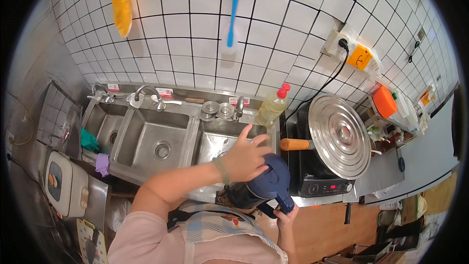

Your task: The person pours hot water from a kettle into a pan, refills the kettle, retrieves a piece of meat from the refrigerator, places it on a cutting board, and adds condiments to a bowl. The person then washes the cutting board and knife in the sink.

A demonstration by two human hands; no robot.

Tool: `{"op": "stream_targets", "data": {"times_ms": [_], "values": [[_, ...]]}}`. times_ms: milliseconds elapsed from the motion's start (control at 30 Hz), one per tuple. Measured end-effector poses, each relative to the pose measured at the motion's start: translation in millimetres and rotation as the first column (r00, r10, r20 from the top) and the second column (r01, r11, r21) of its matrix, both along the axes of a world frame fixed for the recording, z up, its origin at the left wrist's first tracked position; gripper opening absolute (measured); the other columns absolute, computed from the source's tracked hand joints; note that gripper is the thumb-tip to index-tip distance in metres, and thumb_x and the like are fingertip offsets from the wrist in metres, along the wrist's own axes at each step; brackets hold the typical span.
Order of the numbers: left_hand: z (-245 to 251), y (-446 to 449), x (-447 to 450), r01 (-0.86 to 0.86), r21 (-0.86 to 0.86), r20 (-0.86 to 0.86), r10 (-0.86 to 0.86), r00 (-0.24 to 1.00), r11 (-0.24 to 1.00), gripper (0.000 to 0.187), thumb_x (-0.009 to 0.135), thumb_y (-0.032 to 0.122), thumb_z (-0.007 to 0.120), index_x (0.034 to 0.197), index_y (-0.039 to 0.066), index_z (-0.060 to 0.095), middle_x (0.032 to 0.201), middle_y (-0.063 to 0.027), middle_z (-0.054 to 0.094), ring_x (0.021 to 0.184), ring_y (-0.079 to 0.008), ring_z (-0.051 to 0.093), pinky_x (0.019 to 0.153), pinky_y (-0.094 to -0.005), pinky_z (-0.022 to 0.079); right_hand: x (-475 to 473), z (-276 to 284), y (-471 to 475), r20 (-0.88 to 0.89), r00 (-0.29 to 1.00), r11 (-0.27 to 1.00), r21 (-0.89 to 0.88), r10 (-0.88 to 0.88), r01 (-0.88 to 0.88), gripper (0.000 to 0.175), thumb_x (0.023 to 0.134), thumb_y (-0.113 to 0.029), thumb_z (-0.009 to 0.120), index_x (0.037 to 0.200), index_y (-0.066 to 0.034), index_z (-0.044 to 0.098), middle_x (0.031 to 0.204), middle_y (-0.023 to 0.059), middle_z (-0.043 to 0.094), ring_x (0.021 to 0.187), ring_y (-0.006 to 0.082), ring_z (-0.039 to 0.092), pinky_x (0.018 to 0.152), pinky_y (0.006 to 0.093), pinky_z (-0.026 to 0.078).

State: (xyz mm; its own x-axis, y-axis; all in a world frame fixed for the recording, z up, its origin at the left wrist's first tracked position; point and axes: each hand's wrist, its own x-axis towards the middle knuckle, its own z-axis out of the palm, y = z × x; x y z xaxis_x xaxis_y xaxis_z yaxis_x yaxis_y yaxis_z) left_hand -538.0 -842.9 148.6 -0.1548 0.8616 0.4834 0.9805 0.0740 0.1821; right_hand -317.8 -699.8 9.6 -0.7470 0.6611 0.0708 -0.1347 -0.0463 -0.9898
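A dark blue electric kettle [271,179] with a dark, see-through body is tilted in front of my apron, at the front edge of the sink. My right hand [286,214] grips its handle from below. Over the left side of the kettle's lid, my left hand [247,156] has its fingers spread and holds nothing; whether a fingertip touches the lid I cannot tell. Behind that hand lies the right basin of a steel three-basin sink [192,139], partly hidden by the arm. A bottle of yellowish liquid [271,110] with a red pump top stands at the sink's back right corner.
To the right, a pan with an orange-brown handle [296,144] and a steel lid [342,135] sits on a Midea induction cooker [326,187]. Several faucets [146,93] line the sink's back. A white cooker [66,187] and cutting board with a knife [91,244] are at left.
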Motion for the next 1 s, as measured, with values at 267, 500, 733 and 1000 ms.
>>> {"op": "stream_targets", "data": {"times_ms": [267,500,733,1000], "values": [[-25,6,43,-0.136,-0.031,0.199,0.139,0.970,0.990,0.030,0.071,0.028,0.062,0.076,-0.002,0.061,0.112,-0.0136,0.048,0.116,-0.0306,0.036,0.097,-0.0576,0.020,2,-7,3,0.100,0.995,0.994,0.099,0.026,-0.036,0.015,0.049,-0.001,0.062,0.062,-0.0036,0.056,0.057,-0.0002,0.055,0.052,0.0083,0.051,0.050,0.0219,0.040],[-30,2,57,-0.004,-0.123,0.301,0.041,0.953,0.992,0.041,0.073,0.023,0.060,0.093,-0.013,0.056,0.112,-0.0157,0.046,0.119,-0.0332,0.033,0.099,-0.0559,0.020,8,-11,1,0.163,0.987,0.978,0.203,0.010,-0.043,0.017,0.048,-0.002,0.061,0.064,-0.0035,0.058,0.056,-0.0007,0.054,0.050,0.0077,0.050,0.050,0.0219,0.040],[-29,-20,46,-0.208,0.037,0.311,0.187,0.932,0.977,0.036,0.075,0.020,0.059,0.105,0.000,0.058,0.118,-0.0136,0.046,0.118,-0.0315,0.036,0.099,-0.0505,0.022,6,0,0,0.147,0.989,0.984,0.167,0.036,-0.060,0.019,0.047,-0.002,0.064,0.065,-0.0024,0.058,0.056,-0.0004,0.053,0.051,0.0085,0.049,0.051,0.0234,0.040],[-104,-56,3,-0.603,0.111,0.956,0.081,0.282,0.790,0.017,0.081,0.006,0.054,0.095,0.001,0.061,0.100,-0.0074,0.057,0.099,-0.0167,0.050,0.089,-0.0285,0.037,19,56,11,-0.007,0.989,0.908,0.399,0.145,-0.130,0.017,0.055,-0.008,0.069,0.059,-0.0026,0.053,0.053,0.0080,0.050,0.047,0.0201,0.050,0.047,0.0285,0.038]]}}
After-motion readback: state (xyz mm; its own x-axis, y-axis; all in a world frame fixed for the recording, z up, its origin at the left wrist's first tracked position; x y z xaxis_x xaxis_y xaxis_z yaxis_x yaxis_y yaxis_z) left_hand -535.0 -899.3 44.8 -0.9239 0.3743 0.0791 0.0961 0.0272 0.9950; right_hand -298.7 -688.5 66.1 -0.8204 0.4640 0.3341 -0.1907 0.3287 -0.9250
